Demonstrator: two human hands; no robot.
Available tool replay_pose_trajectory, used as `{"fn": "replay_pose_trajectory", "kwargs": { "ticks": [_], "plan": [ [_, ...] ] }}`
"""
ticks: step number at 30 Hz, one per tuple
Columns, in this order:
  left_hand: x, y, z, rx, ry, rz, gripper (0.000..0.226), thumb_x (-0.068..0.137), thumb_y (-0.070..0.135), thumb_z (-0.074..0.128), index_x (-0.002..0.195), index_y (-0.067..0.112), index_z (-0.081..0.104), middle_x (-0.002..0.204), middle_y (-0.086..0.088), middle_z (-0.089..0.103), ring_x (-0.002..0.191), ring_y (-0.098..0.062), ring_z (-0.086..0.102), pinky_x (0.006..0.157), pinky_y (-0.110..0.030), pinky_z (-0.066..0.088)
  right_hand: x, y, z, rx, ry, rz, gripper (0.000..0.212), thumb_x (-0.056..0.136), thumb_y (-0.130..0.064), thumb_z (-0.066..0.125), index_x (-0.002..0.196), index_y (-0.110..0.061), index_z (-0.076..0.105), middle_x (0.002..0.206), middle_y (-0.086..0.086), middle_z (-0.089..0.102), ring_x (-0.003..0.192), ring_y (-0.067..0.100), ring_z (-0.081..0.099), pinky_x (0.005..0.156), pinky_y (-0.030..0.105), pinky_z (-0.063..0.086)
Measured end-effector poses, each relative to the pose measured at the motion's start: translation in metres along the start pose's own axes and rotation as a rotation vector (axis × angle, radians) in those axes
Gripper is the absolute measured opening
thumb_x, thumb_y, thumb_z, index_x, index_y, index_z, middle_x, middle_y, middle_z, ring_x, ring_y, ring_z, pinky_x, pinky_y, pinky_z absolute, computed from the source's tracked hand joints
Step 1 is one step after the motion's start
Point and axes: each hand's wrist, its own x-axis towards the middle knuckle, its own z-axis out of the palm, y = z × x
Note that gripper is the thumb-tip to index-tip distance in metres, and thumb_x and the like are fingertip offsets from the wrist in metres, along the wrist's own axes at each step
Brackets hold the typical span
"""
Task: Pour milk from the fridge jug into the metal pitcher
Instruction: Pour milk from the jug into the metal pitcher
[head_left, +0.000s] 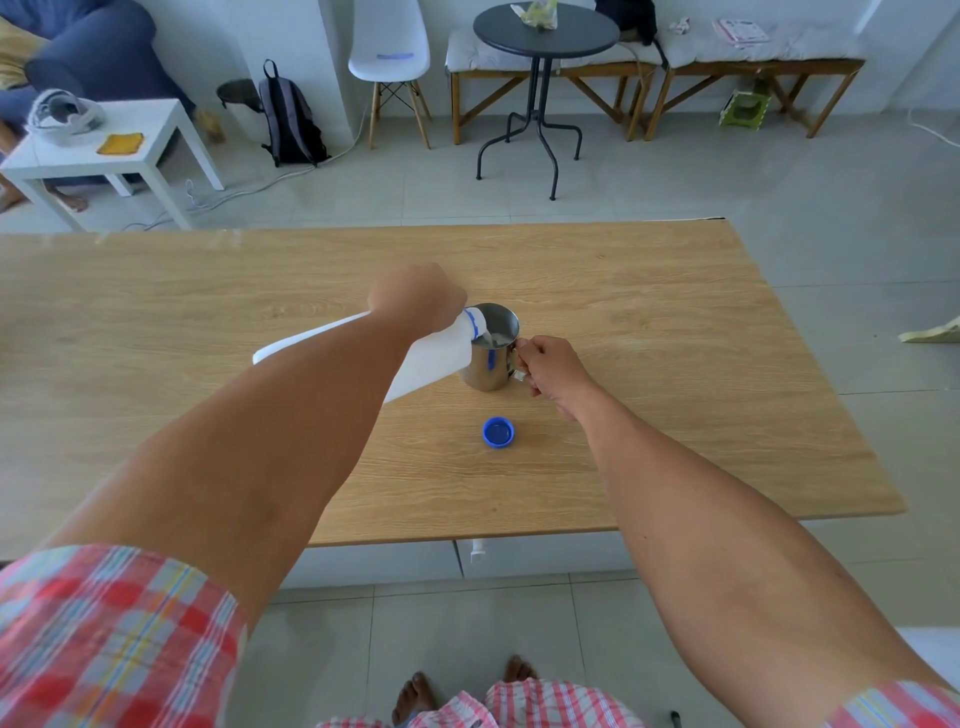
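Nearest the camera are the checked sleeves, rolled above the elbows, and from them both bare forearms reach out over the wooden tabletop (208, 322).

Going from the left: the white milk jug (332, 338) lies tipped almost flat, its base out to the left and its neck, ringed in blue, dipping over the near-left rim of the metal pitcher (491, 358). The left hand (415, 299) is wrapped shut over the jug's upper end near the neck — a grip placed there, I judge, so the wrist alone can set the tilt and keep the mouth over the opening. The fingers themselves are hidden behind the back of the hand.

The pitcher stands upright near the middle of the tabletop, and something pale shows inside it, so milk appears to be running in; how full it is cannot be told from here.

To its right, the right hand (548, 371) is closed around the pitcher's handle, most likely to pin the light vessel down so the jug's neck does not nudge it or tip it.

The blue cap (498, 432) lies open side up on the tabletop just in front of the pitcher, apart from both — set close by for screwing back on, yet clear of the pour.

The pour looks well under way; the risk is over-tilting a jug this flat.
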Motion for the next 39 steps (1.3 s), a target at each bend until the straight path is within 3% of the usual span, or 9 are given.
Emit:
{"fn": "replay_pose_trajectory", "kwargs": {
  "ticks": [3,7,17,26,39],
  "plan": [
    [0.0001,-0.0007,0.0001,-0.002,0.000,-0.004,0.030,0.100,0.034,0.042,0.097,0.011,0.059,0.089,-0.008,0.057,0.085,-0.032,0.059,0.072,-0.038,0.044,0.0012,0.0006,0.0005,-0.009,0.001,0.007,0.035,0.108,-0.025,0.049,0.074,-0.014,0.053,0.069,0.003,0.052,0.055,0.016,0.044,0.054,0.030,0.041],
    [0.0005,-0.0009,0.0003,-0.012,-0.006,-0.008,0.029,0.099,0.034,0.042,0.097,0.011,0.060,0.082,-0.006,0.053,0.085,-0.032,0.059,0.071,-0.038,0.042,0.0017,0.0001,0.0007,-0.020,0.000,0.005,0.036,0.108,-0.026,0.048,0.074,-0.015,0.054,0.070,0.005,0.052,0.055,0.016,0.044,0.055,0.031,0.042],
    [0.0003,-0.0002,-0.0006,-0.009,-0.013,-0.013,0.030,0.100,0.034,0.042,0.096,0.011,0.060,0.089,-0.008,0.059,0.085,-0.031,0.060,0.072,-0.037,0.044,0.0004,-0.0023,0.0004,0.005,-0.007,0.010,0.038,0.108,-0.023,0.047,0.072,-0.015,0.052,0.068,0.001,0.051,0.054,0.014,0.042,0.054,0.030,0.040],
    [0.0003,0.0010,-0.0013,-0.012,-0.032,-0.032,0.028,0.100,0.033,0.041,0.099,0.012,0.059,0.082,-0.005,0.050,0.087,-0.031,0.058,0.073,-0.037,0.042,0.0040,0.0004,0.0014,-0.014,0.000,0.005,0.037,0.108,-0.024,0.047,0.072,-0.015,0.052,0.072,0.006,0.050,0.053,0.016,0.042,0.053,0.029,0.040],
    [0.0011,0.0002,-0.0015,-0.018,-0.036,-0.032,0.029,0.098,0.033,0.042,0.096,0.012,0.061,0.095,-0.009,0.062,0.089,-0.032,0.063,0.073,-0.038,0.045,0.0049,0.0016,0.0009,-0.014,-0.001,0.003,0.037,0.108,-0.024,0.047,0.072,-0.015,0.053,0.070,0.003,0.052,0.054,0.015,0.043,0.054,0.030,0.040]
  ]
}}
